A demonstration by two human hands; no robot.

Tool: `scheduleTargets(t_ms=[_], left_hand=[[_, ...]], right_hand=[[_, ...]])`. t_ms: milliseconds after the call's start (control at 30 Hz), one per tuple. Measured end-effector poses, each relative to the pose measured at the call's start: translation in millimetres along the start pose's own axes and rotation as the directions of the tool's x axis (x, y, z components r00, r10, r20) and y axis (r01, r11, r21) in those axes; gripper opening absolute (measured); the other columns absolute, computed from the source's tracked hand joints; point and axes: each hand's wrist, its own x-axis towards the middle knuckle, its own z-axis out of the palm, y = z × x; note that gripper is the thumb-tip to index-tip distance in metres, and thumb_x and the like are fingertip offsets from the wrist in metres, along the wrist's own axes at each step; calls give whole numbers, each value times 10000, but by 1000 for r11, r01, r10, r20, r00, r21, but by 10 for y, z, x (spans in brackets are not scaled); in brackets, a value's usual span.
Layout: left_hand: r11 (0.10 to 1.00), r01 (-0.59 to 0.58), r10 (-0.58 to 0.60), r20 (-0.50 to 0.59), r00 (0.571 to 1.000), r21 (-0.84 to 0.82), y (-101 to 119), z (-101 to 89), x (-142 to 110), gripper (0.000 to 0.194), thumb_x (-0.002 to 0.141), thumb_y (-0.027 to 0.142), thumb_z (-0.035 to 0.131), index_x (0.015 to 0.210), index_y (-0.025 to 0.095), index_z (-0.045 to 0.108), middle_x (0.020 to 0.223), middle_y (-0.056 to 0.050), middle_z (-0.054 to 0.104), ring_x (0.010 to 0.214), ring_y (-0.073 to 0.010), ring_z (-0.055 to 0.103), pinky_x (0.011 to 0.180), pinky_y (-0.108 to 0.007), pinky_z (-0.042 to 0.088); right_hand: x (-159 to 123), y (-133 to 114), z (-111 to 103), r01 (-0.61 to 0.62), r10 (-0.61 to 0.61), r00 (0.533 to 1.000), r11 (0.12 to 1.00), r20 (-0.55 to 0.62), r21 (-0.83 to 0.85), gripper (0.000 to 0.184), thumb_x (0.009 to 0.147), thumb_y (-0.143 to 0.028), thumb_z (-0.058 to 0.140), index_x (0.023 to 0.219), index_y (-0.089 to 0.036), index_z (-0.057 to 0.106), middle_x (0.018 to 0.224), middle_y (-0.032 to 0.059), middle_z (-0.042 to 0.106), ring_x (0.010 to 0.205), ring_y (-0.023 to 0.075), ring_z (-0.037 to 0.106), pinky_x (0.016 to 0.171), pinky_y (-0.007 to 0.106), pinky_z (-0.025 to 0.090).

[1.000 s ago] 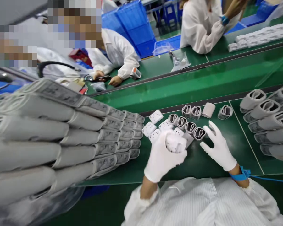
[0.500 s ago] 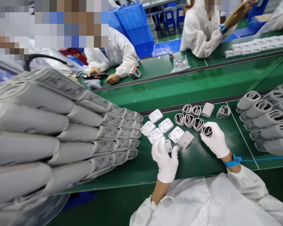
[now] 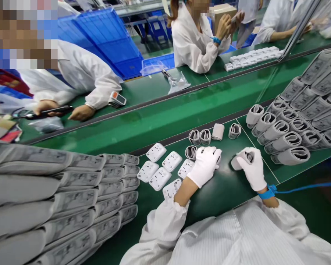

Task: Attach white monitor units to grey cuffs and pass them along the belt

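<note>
My white-gloved right hand (image 3: 252,167) is closed around a rolled grey cuff (image 3: 248,157), its coiled end facing up between thumb and fingers. Over the near row of rolled cuffs my gloved left hand (image 3: 205,165) reaches down, fingers curled on a cuff (image 3: 219,159) of which only a grey edge shows. Just left of that hand stands another rolled cuff (image 3: 191,152). Behind it are two more coiled cuffs (image 3: 205,137), a cuff with its smooth side showing (image 3: 217,131) and a separate one (image 3: 234,131). Several white flat device housings (image 3: 160,178) lie left of my left hand.
Grey cuffs are stacked high on the left (image 3: 77,198), with another stack on the right (image 3: 289,143). A blue wrist cord (image 3: 306,187) runs right from my right wrist. Beyond the green divider (image 3: 154,127), co-workers in white coats (image 3: 193,44) sit near rows of white parts (image 3: 253,57).
My left hand has moved right, from the white housings onto the rolled cuffs. The right hand has drawn its cuff away from the row. The view has swung to the right.
</note>
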Motion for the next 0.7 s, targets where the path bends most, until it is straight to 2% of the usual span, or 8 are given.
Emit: scheduleTargets(t_ms=[133, 200, 267, 367, 467, 567, 633, 700], left_hand=[[994, 9, -13, -40, 999, -109, -60, -173, -15, 872, 848, 457, 816, 1573, 200, 403, 1568, -197, 488, 1447, -380, 453, 1172, -520, 354], [981, 61, -88, -143, 986, -182, -241, -287, 43, 741, 949, 467, 689, 1591, 229, 408, 1595, -172, 469, 1483, -361, 423, 1200, -518, 344], [951, 175, -230, -206, 951, -255, -527, -380, 148, 570, 1016, 335, 554, 1572, 246, 466, 1586, -152, 483, 1481, -350, 427, 1217, -540, 328], [888, 236, -291, -84, 953, -394, -999, -444, 343, 585, 915, 180, 603, 1498, 214, 568, 1569, -140, 514, 1450, -347, 477, 1229, -536, 353], [867, 143, -155, 14, 988, -477, -1293, -429, 488, 550, 854, 205, 688, 1401, 242, 648, 1459, -59, 637, 1332, -245, 607, 1173, -373, 461], [850, 56, -43, 36, 998, -523, -1351, -358, 553, 562, 815, 236, 745, 1369, 255, 655, 1405, -15, 676, 1274, -196, 642, 1131, -300, 485], [847, 49, -45, 20, 999, -529, -1328, -285, 567, 554, 779, 225, 769, 1322, 228, 658, 1337, -23, 706, 1209, -206, 667, 1093, -317, 508], [846, 78, -103, -18, 995, -527, -1307, -200, 574, 463, 785, 233, 763, 1235, 203, 662, 1228, -33, 735, 1116, -217, 689, 1023, -336, 535]], right_hand=[[358, 118, -109, 236, -214, 971, 915, 103, -326, 203, 947, -244, 618, 1148, -227, 609, 1294, 154, 622, 1271, 360, 578, 1091, 604, 469], [486, 183, -123, 324, -250, 944, 821, 214, -471, 224, 948, -239, 637, 1169, -209, 648, 1378, 169, 601, 1331, 396, 535, 1097, 622, 453], [538, 201, -143, 357, -224, 930, 736, 291, -575, 388, 889, -317, 750, 1245, -191, 661, 1481, 201, 545, 1395, 469, 470, 1104, 675, 420], [562, 56, -197, 371, -206, 926, 661, 317, -652, 709, 800, -458, 853, 1405, -180, 611, 1595, 253, 430, 1462, 560, 356, 1120, 752, 336], [701, -286, -145, 412, -289, 911, 684, 295, -601, 604, 916, -447, 740, 1438, -176, 601, 1607, 239, 428, 1496, 503, 348, 1169, 685, 325], [981, -629, 189, 589, -376, 788, 691, 488, -418, 478, 991, -376, 647, 1438, -213, 598, 1575, 164, 506, 1469, 374, 441, 1220, 559, 317], [1166, -757, 537, 670, -317, 640, 677, 700, -305, 543, 943, -360, 718, 1453, -231, 581, 1462, 142, 615, 1345, 332, 567, 1222, 533, 295], [1291, -788, 883, 670, -214, 580, 674, 786, -311, 534, 911, -335, 754, 1408, -201, 611, 1230, 132, 729, 1151, 307, 673, 1157, 484, 358]])
